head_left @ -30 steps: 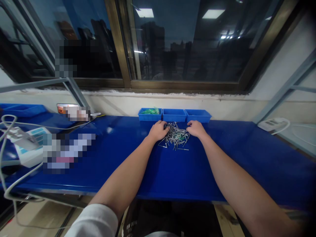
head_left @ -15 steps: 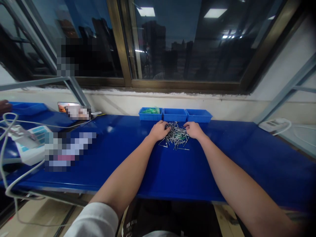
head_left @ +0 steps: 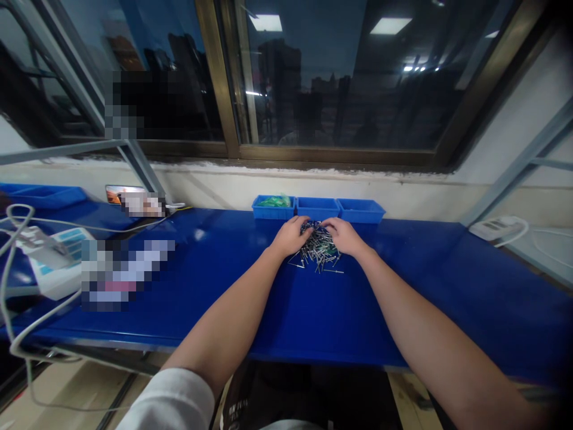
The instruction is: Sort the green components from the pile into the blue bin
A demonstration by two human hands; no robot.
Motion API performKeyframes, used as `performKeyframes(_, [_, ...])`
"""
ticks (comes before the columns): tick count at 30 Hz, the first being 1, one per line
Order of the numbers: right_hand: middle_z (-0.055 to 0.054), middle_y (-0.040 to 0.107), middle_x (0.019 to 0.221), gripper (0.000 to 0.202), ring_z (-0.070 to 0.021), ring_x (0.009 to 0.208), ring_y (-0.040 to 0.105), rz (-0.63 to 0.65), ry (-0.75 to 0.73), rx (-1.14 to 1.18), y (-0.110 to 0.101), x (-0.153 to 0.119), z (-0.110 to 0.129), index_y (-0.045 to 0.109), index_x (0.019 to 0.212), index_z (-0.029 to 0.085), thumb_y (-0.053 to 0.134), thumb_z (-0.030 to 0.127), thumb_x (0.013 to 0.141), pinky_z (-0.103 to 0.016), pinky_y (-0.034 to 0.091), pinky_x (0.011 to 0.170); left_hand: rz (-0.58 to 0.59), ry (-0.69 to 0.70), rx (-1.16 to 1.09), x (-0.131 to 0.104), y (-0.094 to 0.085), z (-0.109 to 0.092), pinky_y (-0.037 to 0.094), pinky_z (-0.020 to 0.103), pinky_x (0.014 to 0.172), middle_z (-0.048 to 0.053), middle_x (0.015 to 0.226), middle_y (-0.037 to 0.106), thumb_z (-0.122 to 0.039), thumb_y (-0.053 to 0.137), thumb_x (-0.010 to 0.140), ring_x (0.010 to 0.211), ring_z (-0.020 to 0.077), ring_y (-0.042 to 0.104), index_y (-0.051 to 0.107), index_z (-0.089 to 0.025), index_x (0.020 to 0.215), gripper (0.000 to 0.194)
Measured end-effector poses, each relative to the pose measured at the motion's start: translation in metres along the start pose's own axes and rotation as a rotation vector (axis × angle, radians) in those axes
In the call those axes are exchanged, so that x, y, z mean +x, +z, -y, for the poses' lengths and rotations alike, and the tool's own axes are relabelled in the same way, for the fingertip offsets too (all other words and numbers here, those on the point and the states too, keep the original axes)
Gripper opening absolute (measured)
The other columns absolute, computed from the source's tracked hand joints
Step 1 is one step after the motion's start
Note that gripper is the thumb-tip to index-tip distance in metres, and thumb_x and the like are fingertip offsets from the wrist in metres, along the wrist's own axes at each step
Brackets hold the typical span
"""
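Observation:
A loose heap of thin silvery blind rivets (head_left: 319,249) lies on the blue table (head_left: 313,316), with some green bits among the metal. My left hand (head_left: 290,236) curls around the heap's left side, its thumb and fingers apart and touching the rivets. On the heap's far right side is my right hand (head_left: 345,235), fingers bent inward over the rivets with a gap at the thumb. Parts of the fingertips are hidden, and I see no single rivet gripped in either hand. A few rivets lie loose at the near edge.
Behind the heap stand blue bins: a left bin (head_left: 274,212) with green packets, a middle bin (head_left: 317,206) and a right bin (head_left: 360,210). At left are a white device (head_left: 58,280) with cables and a phone (head_left: 122,194). A white power strip (head_left: 496,227) lies far right.
My right hand has moved left and inward over the heap, closer to my left hand. My left hand has barely shifted. The hand at the far left edge has drawn back.

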State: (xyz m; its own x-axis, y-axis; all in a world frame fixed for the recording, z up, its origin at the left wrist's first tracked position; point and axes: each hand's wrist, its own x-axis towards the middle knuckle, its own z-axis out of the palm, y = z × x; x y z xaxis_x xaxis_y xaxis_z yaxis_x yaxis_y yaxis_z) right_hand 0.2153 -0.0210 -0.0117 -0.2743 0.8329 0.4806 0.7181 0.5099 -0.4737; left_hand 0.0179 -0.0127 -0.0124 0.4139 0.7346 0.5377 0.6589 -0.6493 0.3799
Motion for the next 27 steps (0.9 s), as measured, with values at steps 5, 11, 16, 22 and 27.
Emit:
performKeyframes(5, [-0.008, 0.063, 0.094, 0.027, -0.0188, 0.091, 0.058, 0.037, -0.107, 0.025, 0.002, 0.001, 0.015, 0.065, 0.097, 0.020, 0.042, 0.015, 0.084, -0.034, 0.044, 0.085, 0.003, 0.116, -0.051, 0.002, -0.001, -0.002, 0.045, 0.028, 0.084, 0.005, 0.097, 0.065, -0.028, 0.045, 0.089, 0.092, 0.0169, 0.059, 0.062, -0.018, 0.097, 0.021])
performKeyframes(11, [-0.005, 0.066, 0.084, 0.025, -0.0170, 0.078, 0.060, -0.005, -0.030, 0.127, 0.003, 0.000, 0.017, 0.064, 0.096, 0.018, 0.042, 0.020, 0.085, -0.032, 0.046, 0.075, -0.014, 0.113, 0.032, 0.003, 0.001, 0.000, 0.045, 0.028, 0.075, 0.005, 0.083, 0.063, -0.029, 0.041, 0.092, 0.081, 0.0166, 0.059, 0.062, -0.017, 0.083, 0.026])
performKeyframes(16, [-0.003, 0.065, 0.074, 0.018, -0.0156, 0.070, 0.060, -0.061, 0.060, 0.343, 0.007, 0.000, 0.013, 0.062, 0.092, 0.016, 0.055, 0.025, 0.077, -0.029, 0.048, 0.068, -0.018, 0.073, 0.096, 0.003, 0.000, 0.000, 0.043, 0.027, 0.069, 0.004, 0.076, 0.059, -0.028, 0.037, 0.093, 0.074, 0.0160, 0.057, 0.057, -0.017, 0.075, 0.030])
performKeyframes(22, [-0.004, 0.067, 0.071, 0.013, -0.0174, 0.067, 0.063, -0.084, 0.140, 0.431, 0.011, 0.002, 0.009, 0.062, 0.080, 0.017, 0.058, 0.028, 0.075, -0.031, 0.049, 0.065, 0.007, 0.121, 0.035, 0.003, 0.001, -0.001, 0.043, 0.026, 0.071, 0.005, 0.079, 0.060, -0.028, 0.036, 0.093, 0.076, 0.0153, 0.057, 0.058, -0.017, 0.077, 0.029])
performKeyframes(27, [-0.006, 0.068, 0.076, 0.023, -0.0177, 0.071, 0.063, -0.135, 0.134, 0.540, 0.008, 0.003, 0.010, 0.063, 0.085, 0.016, 0.064, 0.033, 0.070, -0.033, 0.050, 0.069, -0.002, 0.107, 0.048, 0.003, 0.002, -0.001, 0.043, 0.027, 0.071, 0.005, 0.079, 0.060, -0.028, 0.037, 0.093, 0.076, 0.0159, 0.057, 0.058, -0.017, 0.077, 0.029])
